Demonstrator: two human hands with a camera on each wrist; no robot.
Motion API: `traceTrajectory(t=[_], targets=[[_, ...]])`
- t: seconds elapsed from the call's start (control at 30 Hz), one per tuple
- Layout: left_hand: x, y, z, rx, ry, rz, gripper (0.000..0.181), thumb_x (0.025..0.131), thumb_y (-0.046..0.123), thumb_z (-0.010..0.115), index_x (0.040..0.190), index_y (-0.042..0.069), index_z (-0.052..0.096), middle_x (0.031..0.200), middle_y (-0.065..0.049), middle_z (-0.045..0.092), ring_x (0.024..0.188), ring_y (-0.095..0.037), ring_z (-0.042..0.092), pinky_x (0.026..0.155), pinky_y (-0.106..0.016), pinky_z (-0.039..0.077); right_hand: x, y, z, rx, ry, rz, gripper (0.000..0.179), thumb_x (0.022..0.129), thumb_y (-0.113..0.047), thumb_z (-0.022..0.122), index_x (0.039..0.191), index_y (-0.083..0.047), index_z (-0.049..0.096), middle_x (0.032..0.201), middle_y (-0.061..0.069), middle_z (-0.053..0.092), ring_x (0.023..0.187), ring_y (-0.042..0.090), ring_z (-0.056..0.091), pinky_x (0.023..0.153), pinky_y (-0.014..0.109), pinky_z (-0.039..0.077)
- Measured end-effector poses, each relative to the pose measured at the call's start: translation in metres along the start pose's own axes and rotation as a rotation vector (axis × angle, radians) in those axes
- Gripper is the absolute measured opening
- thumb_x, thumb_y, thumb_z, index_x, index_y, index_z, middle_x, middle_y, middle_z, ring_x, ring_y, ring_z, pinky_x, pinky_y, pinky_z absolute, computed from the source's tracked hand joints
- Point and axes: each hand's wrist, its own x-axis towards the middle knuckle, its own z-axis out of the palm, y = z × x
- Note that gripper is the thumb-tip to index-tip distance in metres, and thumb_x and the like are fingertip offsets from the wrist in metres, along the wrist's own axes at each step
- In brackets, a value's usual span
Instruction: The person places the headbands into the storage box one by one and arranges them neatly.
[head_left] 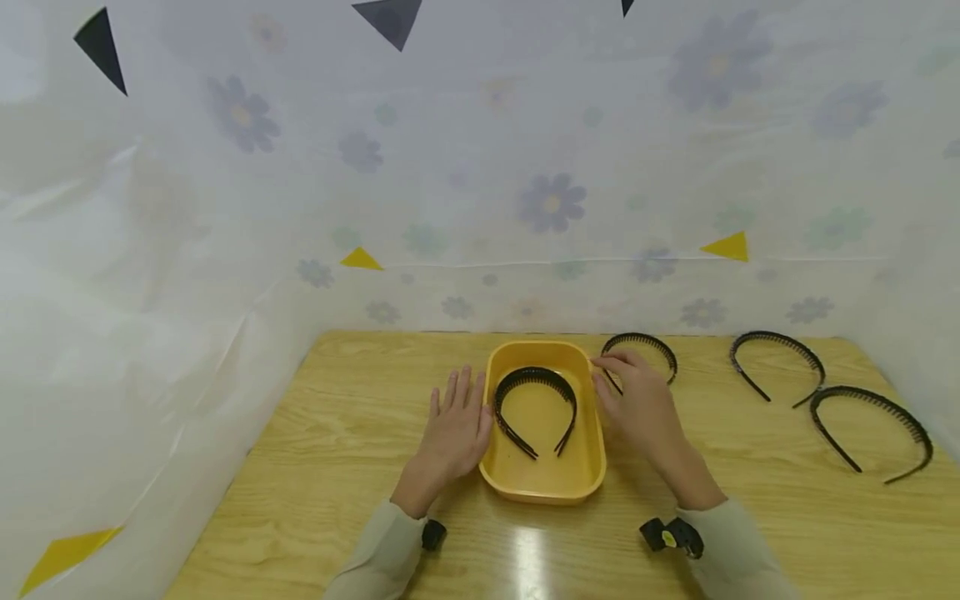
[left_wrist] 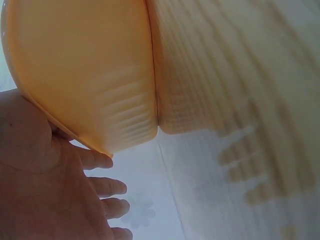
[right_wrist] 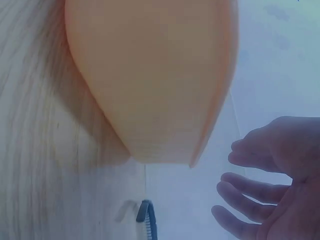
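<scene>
A yellow plastic tray (head_left: 542, 498) sits on the wooden table, with black toothed headbands (head_left: 536, 374) lying nested inside it, tips toward the person. Along its left rim lies the left hand (head_left: 452, 433), fingers straight and pointing away; the left wrist view has this hand (left_wrist: 55, 185) against the rim of the tray (left_wrist: 85, 65). The right hand (head_left: 643, 408) is by the tray's far right corner, holding nothing. Its fingers are loosely bent and apart from the tray (right_wrist: 155, 80) in the right wrist view. Partly hidden behind that hand is another headband (head_left: 639, 337).
Two more black headbands, one farther back (head_left: 776, 336) and one nearer (head_left: 873, 393), lie on the right of the table (head_left: 337, 417), their ends close together. White flowered sheeting (head_left: 465, 167) walls the back and sides. A black device is strapped at each wrist.
</scene>
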Motion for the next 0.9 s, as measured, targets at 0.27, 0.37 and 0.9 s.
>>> traceTrajectory(t=[0.27, 0.37, 0.9], targets=[[-0.001, -0.001, -0.003, -0.009, -0.006, -0.009, 0.059, 0.113, 0.034, 0.024, 0.166, 0.009, 0.015, 0.171, -0.016, 0.004, 0.157, -0.038, 0.004, 0.122, -0.062, 0.004, 0.000, 0.025, -0.012, 0.002, 0.026, 0.082, 0.025, 0.089, 0.001, 0.076, 0.114, 0.005, 0.075, 0.113, 0.026, 0.067, 0.093, 0.041, 0.066, 0.062, 0.050, 0.054], [-0.001, -0.002, -0.003, -0.005, -0.012, -0.014, 0.059, 0.113, 0.034, 0.024, 0.166, 0.010, 0.015, 0.171, -0.016, 0.004, 0.156, -0.038, 0.004, 0.122, -0.062, 0.005, -0.002, 0.034, -0.018, 0.011, 0.033, 0.126, 0.027, 0.089, 0.002, 0.075, 0.116, 0.004, 0.074, 0.113, 0.027, 0.065, 0.093, 0.041, 0.065, 0.058, 0.044, 0.051], [-0.001, 0.001, -0.004, -0.038, -0.015, -0.009, 0.060, 0.113, 0.037, 0.024, 0.166, 0.009, 0.016, 0.171, -0.015, 0.004, 0.156, -0.036, 0.001, 0.122, -0.062, 0.004, -0.010, 0.074, -0.031, 0.027, -0.010, 0.288, 0.040, 0.095, -0.007, 0.072, 0.132, 0.006, 0.063, 0.126, 0.035, 0.054, 0.103, 0.052, 0.062, 0.072, 0.062, 0.055]])
